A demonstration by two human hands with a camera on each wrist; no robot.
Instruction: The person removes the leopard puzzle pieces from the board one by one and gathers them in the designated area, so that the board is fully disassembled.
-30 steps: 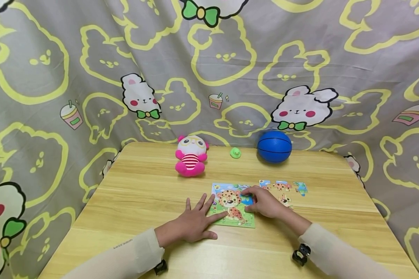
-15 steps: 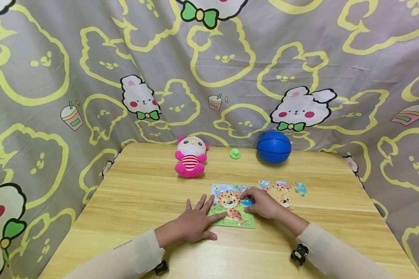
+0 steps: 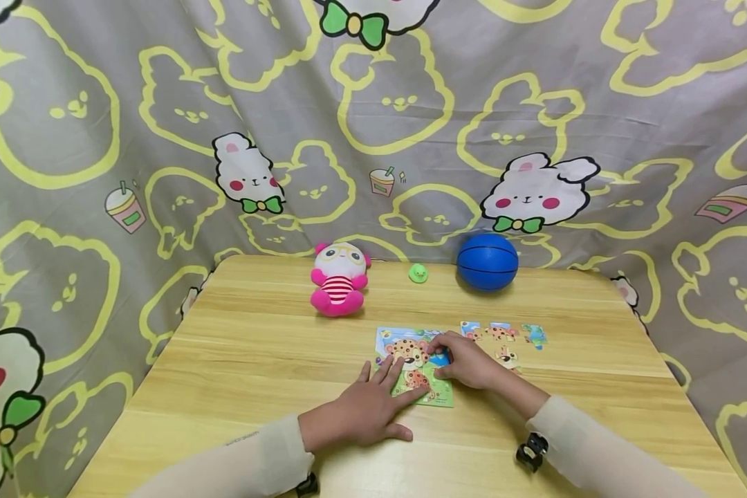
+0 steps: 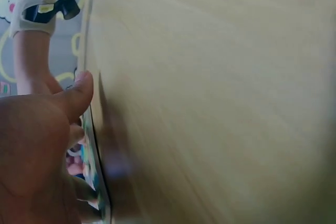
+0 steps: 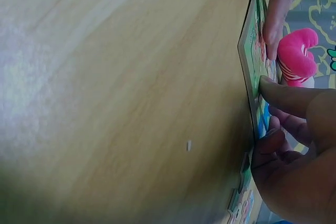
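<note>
L hand (image 3: pixel 364 409) lies flat, fingers spread, on near-left part of puzzle board (image 3: pixel 438 395) (leopard picture, green border). R hand (image 3: pixel 467 361) curled, pressing blue piece (image 3: pixel 442 357) at board's right edge. Loose pieces (image 3: pixel 503 333) just right of board; blue ball (image 3: pixel 487 261) beyond.

The left hand (image 3: pixel 367 408) lies flat, palm down, fingers (image 3: pixel 404 374) straight and spread, reaching far-right. The right hand (image 3: pixel 469 363) sits just right of it, fingers curled, pressing down. Both forearms wear pale sleeves.
</note>
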